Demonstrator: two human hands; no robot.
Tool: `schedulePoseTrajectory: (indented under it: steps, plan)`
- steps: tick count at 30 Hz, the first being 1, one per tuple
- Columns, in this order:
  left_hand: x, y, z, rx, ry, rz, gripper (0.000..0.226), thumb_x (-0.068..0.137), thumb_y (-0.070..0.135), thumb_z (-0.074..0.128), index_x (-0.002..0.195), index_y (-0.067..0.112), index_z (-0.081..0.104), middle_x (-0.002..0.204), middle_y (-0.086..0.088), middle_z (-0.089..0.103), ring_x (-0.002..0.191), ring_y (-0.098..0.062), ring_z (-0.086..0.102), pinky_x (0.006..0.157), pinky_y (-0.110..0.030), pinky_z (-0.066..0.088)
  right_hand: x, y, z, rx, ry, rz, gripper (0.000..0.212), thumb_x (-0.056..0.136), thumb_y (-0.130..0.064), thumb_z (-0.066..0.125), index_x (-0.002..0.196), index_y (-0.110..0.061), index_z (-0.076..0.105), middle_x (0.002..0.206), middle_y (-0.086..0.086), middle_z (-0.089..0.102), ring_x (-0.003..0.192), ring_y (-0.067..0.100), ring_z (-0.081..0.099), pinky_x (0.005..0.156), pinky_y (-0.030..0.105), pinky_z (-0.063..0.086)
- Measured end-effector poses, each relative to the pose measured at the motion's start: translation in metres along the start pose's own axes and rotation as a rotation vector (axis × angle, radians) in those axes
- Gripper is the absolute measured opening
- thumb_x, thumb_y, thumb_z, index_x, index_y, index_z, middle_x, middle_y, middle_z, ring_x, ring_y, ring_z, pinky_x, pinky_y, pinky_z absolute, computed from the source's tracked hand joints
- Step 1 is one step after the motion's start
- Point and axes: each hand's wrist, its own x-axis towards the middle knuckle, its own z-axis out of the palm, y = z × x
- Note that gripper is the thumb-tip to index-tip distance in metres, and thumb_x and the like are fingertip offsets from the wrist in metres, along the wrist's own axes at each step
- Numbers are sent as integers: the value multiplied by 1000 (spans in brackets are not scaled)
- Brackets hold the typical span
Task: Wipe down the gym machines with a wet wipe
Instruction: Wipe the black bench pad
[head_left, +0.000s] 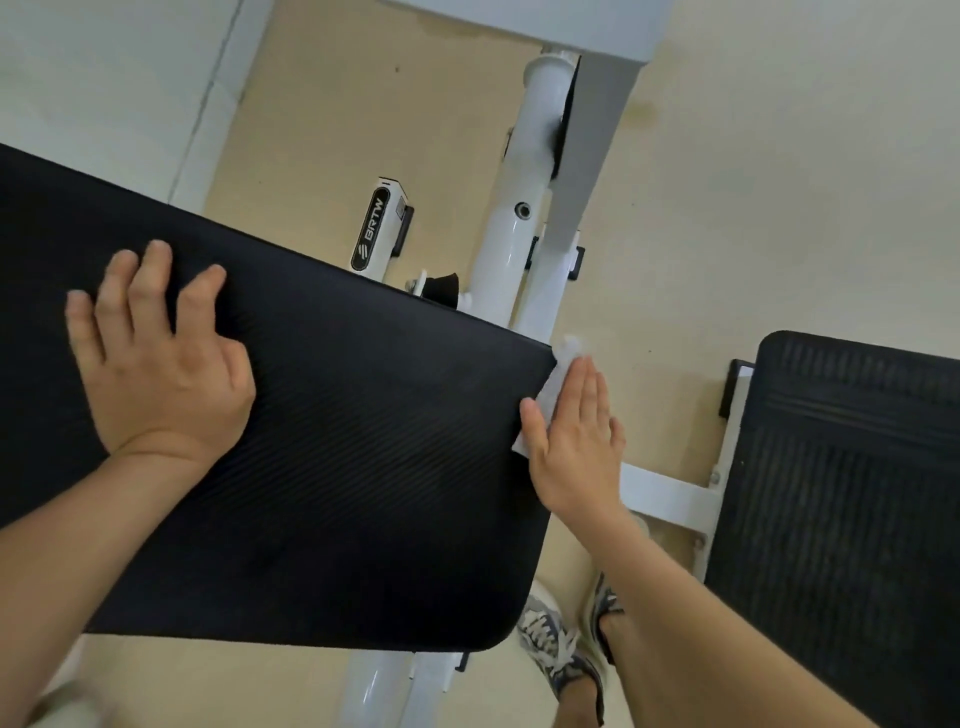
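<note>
A wide black padded bench of a white-framed gym machine fills the left and middle of the view. My left hand rests flat on top of the pad, fingers spread and slightly bent. My right hand presses a white wet wipe with straight fingers against the pad's right edge, thumb lying on the pad's top. Most of the wipe is hidden under my palm.
The white machine frame with a "BRTW" label stands beyond the pad. A second black ribbed pad sits at the right on a white bar. My feet in sneakers stand on the beige floor between the pads.
</note>
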Motion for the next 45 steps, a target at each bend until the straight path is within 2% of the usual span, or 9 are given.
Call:
schedulePoseTrajectory:
  steps: [4, 6, 9, 12, 20, 27, 30, 37, 45]
  plan:
    - [0, 3, -3, 17, -37, -21, 52, 85, 14, 41, 137, 16, 36, 150, -16, 29, 141, -38, 23, 112, -61, 17, 25, -6, -2, 396, 29, 127, 78, 94, -60, 20, 150, -6, 21, 156, 12, 26, 144, 28, 22, 118, 46, 21]
    - [-1, 5, -7, 34, -49, -24, 53, 84, 12, 44, 137, 15, 37, 150, -16, 29, 142, -37, 23, 114, -58, 13, 0, -9, 6, 447, 5, 107, 72, 97, -53, 25, 151, -8, 14, 158, 11, 21, 145, 27, 21, 119, 45, 20]
    - [1, 8, -9, 35, -56, -30, 52, 84, 14, 43, 136, 15, 39, 150, -16, 30, 141, -37, 23, 115, -57, 12, -55, -13, 19, 353, -97, 94, 72, 102, -43, 26, 152, -12, -15, 161, 7, -15, 149, 18, -10, 119, 27, -6]
    - [0, 7, -10, 43, -56, -35, 51, 85, 14, 43, 136, 15, 40, 150, -16, 32, 141, -37, 23, 115, -56, 11, -74, -22, 21, 197, -84, 3, 78, 97, -56, 18, 147, -14, -25, 154, 4, -32, 143, 15, -28, 119, 30, -12]
    - [-2, 2, -5, 60, -21, -4, 47, 88, 18, 41, 136, 14, 44, 149, -17, 35, 140, -37, 27, 114, -55, 13, 8, -109, -21, -2, -111, -255, 76, 99, -54, 20, 152, -11, -13, 160, 3, -21, 145, 18, -24, 118, 38, -13]
    - [1, -1, -4, 61, -34, 9, 48, 91, 21, 37, 137, 15, 47, 149, -17, 37, 139, -37, 30, 115, -55, 15, -18, -129, -26, -221, -274, -632, 76, 88, -14, 25, 151, -10, -17, 156, 7, -30, 141, 17, -34, 115, 37, -16]
    - [1, -1, -3, 56, -36, 17, 48, 92, 23, 33, 136, 15, 48, 149, -17, 38, 138, -37, 32, 114, -56, 16, -5, -120, -36, -329, -251, -684, 76, 81, -17, 11, 153, -15, -14, 157, 1, -26, 144, 16, -27, 116, 35, -10]
    - [2, -2, -3, 40, -35, 16, 46, 92, 25, 37, 135, 17, 49, 149, -16, 38, 138, -35, 33, 114, -56, 19, 1, -125, -42, -291, -241, -652, 79, 77, -9, 8, 152, -19, -14, 161, 0, -17, 146, 12, -21, 121, 38, 2]
    - [6, -2, -7, -7, -65, -7, 47, 88, 25, 47, 134, 20, 52, 151, -13, 39, 139, -32, 34, 114, -55, 23, 16, -139, -58, -367, -323, -834, 80, 81, -2, 23, 154, -15, -9, 161, 3, -15, 148, 17, -17, 122, 45, 6]
